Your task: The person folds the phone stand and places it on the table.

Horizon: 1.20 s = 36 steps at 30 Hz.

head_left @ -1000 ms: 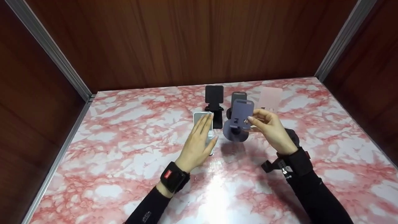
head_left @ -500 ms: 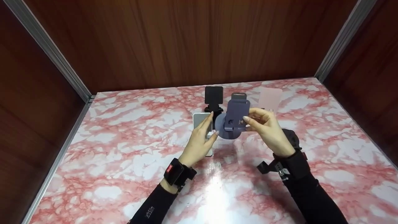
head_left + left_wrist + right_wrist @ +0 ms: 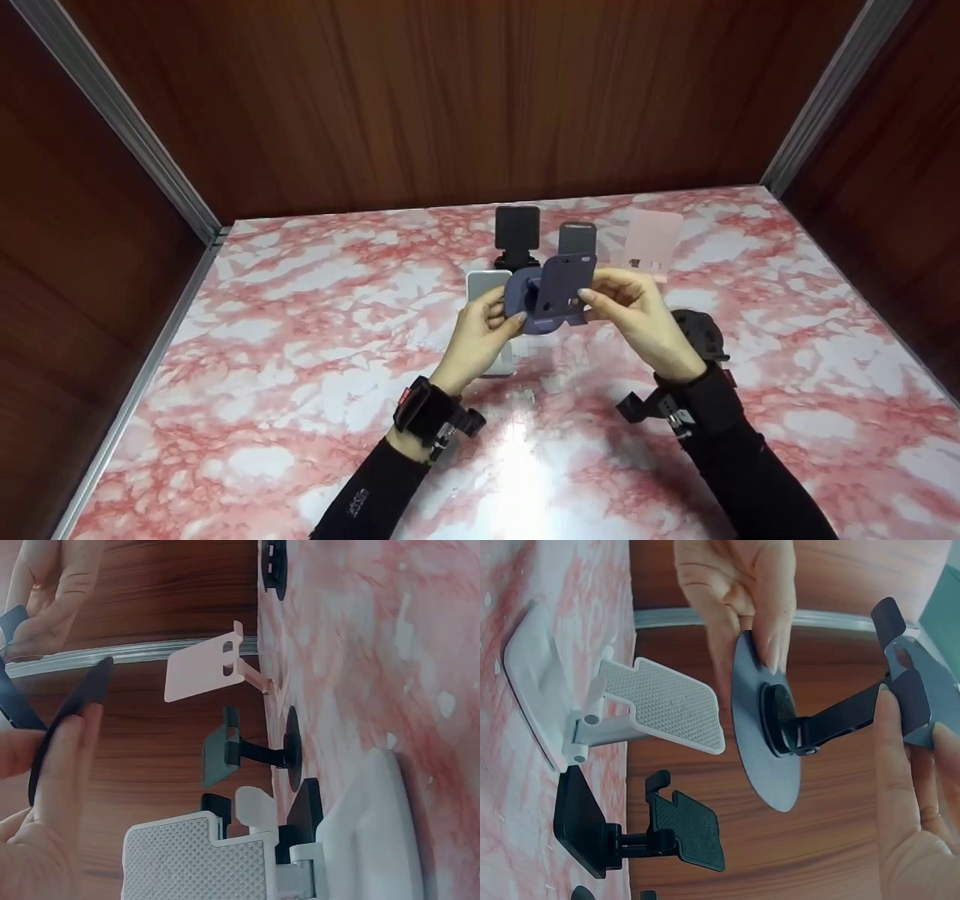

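A blue-grey phone stand (image 3: 553, 294) with a round base and a flat cradle plate hangs tilted in the air above the marble tabletop (image 3: 300, 352). My left hand (image 3: 504, 313) pinches the rim of its round base (image 3: 761, 757). My right hand (image 3: 596, 292) grips the cradle plate (image 3: 919, 690) from the right side. In the right wrist view the stand's arm joins the base to the plate between the two hands. The left wrist view shows only the dark edge of the base (image 3: 71, 709) against my left fingers (image 3: 52, 787).
A white stand (image 3: 484, 289) sits just behind my left hand. Behind it, along the wooden back wall, stand a black stand (image 3: 517, 229), a dark grey stand (image 3: 577, 238) and a pink stand (image 3: 652, 236). A black round piece (image 3: 697, 330) lies by my right wrist.
My right hand has raised the blue-grey stand off the table and tipped it leftward. My left hand has left the white stand and taken hold of the round base.
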Motion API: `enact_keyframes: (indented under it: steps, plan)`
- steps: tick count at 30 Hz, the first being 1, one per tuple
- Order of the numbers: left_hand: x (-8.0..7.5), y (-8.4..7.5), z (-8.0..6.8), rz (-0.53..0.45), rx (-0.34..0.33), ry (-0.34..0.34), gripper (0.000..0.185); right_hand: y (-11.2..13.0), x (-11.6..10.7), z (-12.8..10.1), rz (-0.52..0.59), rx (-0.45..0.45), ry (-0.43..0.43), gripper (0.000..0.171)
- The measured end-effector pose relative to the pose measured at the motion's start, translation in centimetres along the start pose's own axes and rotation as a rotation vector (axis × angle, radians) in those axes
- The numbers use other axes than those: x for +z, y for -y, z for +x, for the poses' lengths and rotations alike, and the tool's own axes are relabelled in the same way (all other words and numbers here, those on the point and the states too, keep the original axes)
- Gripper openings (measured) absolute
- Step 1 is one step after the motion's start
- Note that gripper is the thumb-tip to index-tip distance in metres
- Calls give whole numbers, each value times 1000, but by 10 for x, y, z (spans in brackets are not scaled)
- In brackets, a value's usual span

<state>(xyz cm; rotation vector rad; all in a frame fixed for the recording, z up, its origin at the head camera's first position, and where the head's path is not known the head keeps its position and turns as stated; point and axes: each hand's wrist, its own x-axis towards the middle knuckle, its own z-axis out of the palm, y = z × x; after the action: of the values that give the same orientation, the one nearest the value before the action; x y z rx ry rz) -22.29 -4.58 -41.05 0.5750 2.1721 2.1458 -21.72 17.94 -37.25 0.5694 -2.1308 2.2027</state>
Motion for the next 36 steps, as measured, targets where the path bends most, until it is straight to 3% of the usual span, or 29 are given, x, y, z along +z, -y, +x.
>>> enact_keyframes:
  steps: [6, 12, 22, 36]
  plan:
    - [-1, 0, 1, 24, 20, -31, 35, 0, 5, -2, -39, -6, -35, 8]
    - [-3, 2, 1, 131, 53, -71, 27, 0, 9, -2, -92, -8, -45, 8]
    - [-3, 3, 1, 178, 52, -78, 27, -1, 9, -3, -90, -27, 13, 10]
    - [-5, 2, 1, 262, 99, -121, 24, -2, 10, -4, -97, -26, 75, 17]
